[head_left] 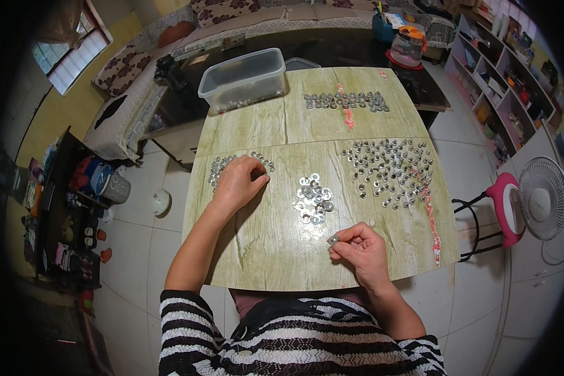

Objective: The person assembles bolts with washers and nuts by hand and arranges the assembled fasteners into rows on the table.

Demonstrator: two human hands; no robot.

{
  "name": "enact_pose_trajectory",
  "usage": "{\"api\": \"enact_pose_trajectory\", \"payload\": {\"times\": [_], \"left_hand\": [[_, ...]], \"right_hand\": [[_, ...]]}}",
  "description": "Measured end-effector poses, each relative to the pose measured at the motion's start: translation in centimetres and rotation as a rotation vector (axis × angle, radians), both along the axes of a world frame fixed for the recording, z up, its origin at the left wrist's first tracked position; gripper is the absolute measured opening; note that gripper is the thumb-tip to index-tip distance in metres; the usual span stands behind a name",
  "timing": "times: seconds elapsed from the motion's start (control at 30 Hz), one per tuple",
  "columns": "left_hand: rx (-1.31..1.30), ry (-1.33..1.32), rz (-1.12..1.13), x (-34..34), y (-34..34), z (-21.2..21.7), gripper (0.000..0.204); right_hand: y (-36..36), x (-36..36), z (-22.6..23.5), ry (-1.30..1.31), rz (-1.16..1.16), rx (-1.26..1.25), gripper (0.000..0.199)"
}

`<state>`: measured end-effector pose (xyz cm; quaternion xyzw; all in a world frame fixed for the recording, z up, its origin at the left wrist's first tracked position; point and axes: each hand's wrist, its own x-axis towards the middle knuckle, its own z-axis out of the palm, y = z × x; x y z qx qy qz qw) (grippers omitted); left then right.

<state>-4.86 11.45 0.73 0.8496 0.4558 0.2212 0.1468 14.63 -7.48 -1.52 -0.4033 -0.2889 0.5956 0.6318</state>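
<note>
My right hand point(362, 250) is closed in a pinch near the table's front edge. Between its thumb and fingertips is a small metal bolt point(333, 240), its rounded silver end showing. My left hand point(238, 180) is over a cluster of small shiny metal pieces, probably nuts point(218, 166), at the left. Its fingers are curled together, and whatever they grip is hidden. A pile of flat silver washers point(313, 195) lies between my hands. Many bolts point(391, 169) stand spread out at the right. Rows of small metal pieces point(346, 101) are lined up toward the far side.
The table point(269, 250) has a pale green wood-grain top with red-and-white worn strips. A clear plastic tub point(243, 81) containing small metal pieces sits at the far left. Beyond are a dark table point(326, 44) and sofa. A pink stool point(506, 207) and white fan point(541, 200) stand right.
</note>
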Motion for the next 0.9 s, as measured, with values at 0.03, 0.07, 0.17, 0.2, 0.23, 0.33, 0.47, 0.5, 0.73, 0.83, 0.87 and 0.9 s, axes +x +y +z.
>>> {"api": "enact_pose_trajectory", "payload": {"times": [0.03, 0.07, 0.17, 0.2, 0.23, 0.33, 0.47, 0.5, 0.73, 0.83, 0.87, 0.9], "left_hand": [[-0.006, -0.007, -0.012, 0.0, 0.0, -0.1, 0.012], [-0.013, -0.014, -0.024, -0.1, 0.0, -0.2, 0.011], [0.046, -0.03, -0.088, 0.0, -0.1, -0.6, 0.008], [0.046, -0.03, -0.084, -0.1, 0.0, -0.7, 0.008], [0.102, 0.001, -0.112, -0.1, 0.1, -0.7, 0.009], [0.099, 0.001, -0.141, 0.3, -0.4, -0.5, 0.01], [-0.511, -0.44, -0.176, 1.9, -3.4, 1.4, 0.01], [-0.713, -0.586, -0.241, 2.1, -4.0, 1.0, 0.011], [-1.022, -0.755, -0.418, 4.2, -8.7, 1.2, 0.017], [-1.027, -0.733, -0.448, 4.5, -9.1, 0.5, 0.018], [-1.03, -0.731, -0.451, 4.5, -9.1, 0.5, 0.018], [-1.048, -0.734, -0.444, 4.6, -9.2, 0.4, 0.018]], "right_hand": [[0.0, -0.1, 0.0, -0.006, -0.006, 0.003, 0.012], [0.0, -0.1, 0.0, -0.013, -0.011, 0.007, 0.012], [-0.1, -0.1, 0.3, -0.03, -0.01, -0.013, 0.011], [-0.1, -0.2, 0.3, -0.031, -0.007, -0.013, 0.011], [-0.1, -0.2, 0.3, -0.034, -0.006, -0.007, 0.011], [-0.1, -0.1, 0.1, -0.031, -0.006, 0.003, 0.012], [-0.2, -0.2, 0.2, -0.048, -0.004, -0.013, 0.013], [-0.1, -0.2, 0.1, -0.038, -0.013, 0.002, 0.013], [0.0, -0.3, 0.0, -0.001, -0.015, 0.04, 0.013], [-0.1, -0.2, -0.1, -0.022, -0.003, 0.046, 0.012], [-0.1, -0.1, -0.1, -0.021, -0.007, 0.045, 0.012], [-0.2, -0.1, -0.1, -0.025, -0.006, 0.045, 0.012]]}}
